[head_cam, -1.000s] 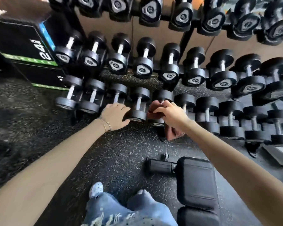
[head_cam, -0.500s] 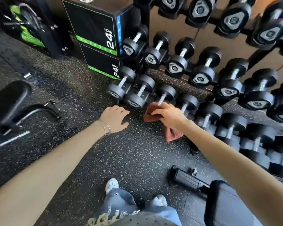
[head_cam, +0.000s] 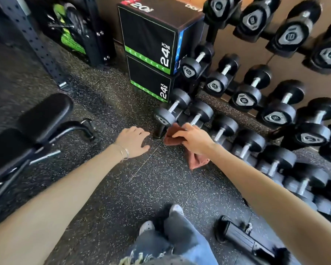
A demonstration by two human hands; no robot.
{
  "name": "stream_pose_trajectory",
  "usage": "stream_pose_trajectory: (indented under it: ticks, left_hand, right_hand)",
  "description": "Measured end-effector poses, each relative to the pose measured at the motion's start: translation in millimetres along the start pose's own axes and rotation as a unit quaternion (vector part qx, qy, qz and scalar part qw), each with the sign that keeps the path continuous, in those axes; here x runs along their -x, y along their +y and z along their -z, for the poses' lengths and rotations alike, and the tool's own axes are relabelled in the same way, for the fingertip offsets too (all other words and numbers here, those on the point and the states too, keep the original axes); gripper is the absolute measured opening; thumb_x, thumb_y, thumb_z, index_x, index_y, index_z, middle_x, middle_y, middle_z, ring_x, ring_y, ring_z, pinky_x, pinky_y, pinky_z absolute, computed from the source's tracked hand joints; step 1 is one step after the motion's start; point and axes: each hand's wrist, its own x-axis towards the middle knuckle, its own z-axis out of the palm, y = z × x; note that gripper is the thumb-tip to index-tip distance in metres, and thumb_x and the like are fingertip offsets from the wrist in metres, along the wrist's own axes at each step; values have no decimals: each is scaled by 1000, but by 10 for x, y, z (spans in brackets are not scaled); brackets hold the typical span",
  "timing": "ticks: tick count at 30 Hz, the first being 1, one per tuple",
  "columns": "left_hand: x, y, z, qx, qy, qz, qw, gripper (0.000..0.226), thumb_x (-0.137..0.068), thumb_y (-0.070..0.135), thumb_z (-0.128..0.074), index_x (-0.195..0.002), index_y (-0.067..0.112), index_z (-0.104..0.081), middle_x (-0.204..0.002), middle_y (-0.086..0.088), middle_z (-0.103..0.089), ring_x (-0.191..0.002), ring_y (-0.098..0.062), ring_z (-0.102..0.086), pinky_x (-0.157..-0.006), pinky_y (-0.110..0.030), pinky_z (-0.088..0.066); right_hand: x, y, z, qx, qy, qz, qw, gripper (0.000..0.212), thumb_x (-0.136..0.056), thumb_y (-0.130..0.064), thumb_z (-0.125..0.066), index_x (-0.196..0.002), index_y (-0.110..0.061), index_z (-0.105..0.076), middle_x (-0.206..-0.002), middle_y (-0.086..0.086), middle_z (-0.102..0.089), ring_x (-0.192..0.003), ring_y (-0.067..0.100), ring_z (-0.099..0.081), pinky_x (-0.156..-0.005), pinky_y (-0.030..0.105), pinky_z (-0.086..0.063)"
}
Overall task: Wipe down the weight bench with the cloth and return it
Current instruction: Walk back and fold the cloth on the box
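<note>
My right hand (head_cam: 194,139) grips a reddish-brown cloth (head_cam: 196,160) in mid-air, right in front of the lowest row of dumbbells; part of the cloth hangs below my wrist. To its left my left hand (head_cam: 134,141) is stretched forward with relaxed fingers and holds nothing. A black padded bench (head_cam: 40,117) with a metal frame stands at the left edge. At the bottom right only the foot of another black bench (head_cam: 243,240) shows.
A dumbbell rack (head_cam: 256,96) with several black dumbbells fills the right side. Stacked black plyo boxes (head_cam: 149,54) stand at the top centre, and a black perforated rack post (head_cam: 33,39) at the top left. Speckled rubber floor (head_cam: 151,188) lies underfoot, with my shoes (head_cam: 147,226) below.
The view has swung left: the dumbbell rack slid right, the bench at the left came into view, the other bench moved off at the bottom right. Both hands kept their pose.
</note>
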Motion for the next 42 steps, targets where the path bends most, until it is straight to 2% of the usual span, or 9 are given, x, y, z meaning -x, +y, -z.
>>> stream_pose_trajectory:
  ticks: [6, 10, 17, 24, 30, 35, 42]
  left_hand:
    - [-306, -435, -36, 22, -15, 31, 999, 59, -93, 51, -39, -144, 23, -32, -145, 0, -40, -133, -22, -35, -107, -41, -34]
    - [-719, -762, 108, 18, 2, 52, 998, 59, -92, 52, -38, -143, 23, -32, -145, -1, -41, -132, -23, -36, -105, -41, -34]
    - [-1498, -1334, 432, 21, 15, 92, 995, 59, -92, 51, -39, -143, 22, -32, -144, -2, -41, -131, -23, -37, -106, -42, -35]
    - [-2038, -1862, 575, 39, 27, 118, 992, 59, -92, 51, -40, -143, 22, -33, -143, -2, -43, -131, -23, -39, -104, -42, -37]
    - [-2406, -2536, 503, 45, 23, 121, 991, 57, -91, 51, -40, -142, 24, -35, -142, 0, -44, -129, -23, -40, -104, -41, -37]
    - [-2762, -3360, 504, 43, 9, 111, 993, 59, -91, 52, -39, -143, 24, -33, -144, -2, -41, -131, -22, -37, -106, -42, -35]
    - [-3398, -4363, 704, 14, 11, 59, 998, 60, -90, 54, -40, -143, 25, -33, -144, -2, -42, -132, -23, -38, -104, -41, -37]
  right_hand:
    - [-711, 32, 118, -1, -14, 30, 999, 45, -90, -12, -49, -126, -39, -50, -122, 0, -45, -108, 23, -45, -83, 40, -48]
    - [-1295, 163, 291, 11, -17, 47, 999, 45, -90, -14, -48, -127, -39, -49, -123, -1, -45, -110, 24, -45, -82, 38, -47]
    - [-2348, 441, 724, 10, -14, 80, 997, 45, -90, -14, -49, -128, -37, -51, -125, 2, -45, -114, 25, -43, -90, 41, -46]
    - [-3211, 515, 984, 30, -9, 108, 994, 42, -91, -15, -49, -126, -39, -51, -124, 1, -45, -115, 25, -44, -88, 39, -46]
    - [-3946, 418, 1046, 32, -19, 104, 994, 41, -91, -15, -49, -125, -39, -51, -123, 1, -45, -113, 26, -46, -88, 40, -47]
    - [-4671, 154, 1157, 7, -16, 79, 997, 42, -91, -15, -50, -125, -39, -51, -125, 1, -44, -112, 27, -45, -90, 44, -47]
    - [-5587, -130, 1439, -18, 4, 24, 1000, 44, -90, -14, -50, -126, -40, -51, -122, 1, -45, -109, 25, -47, -86, 41, -47]
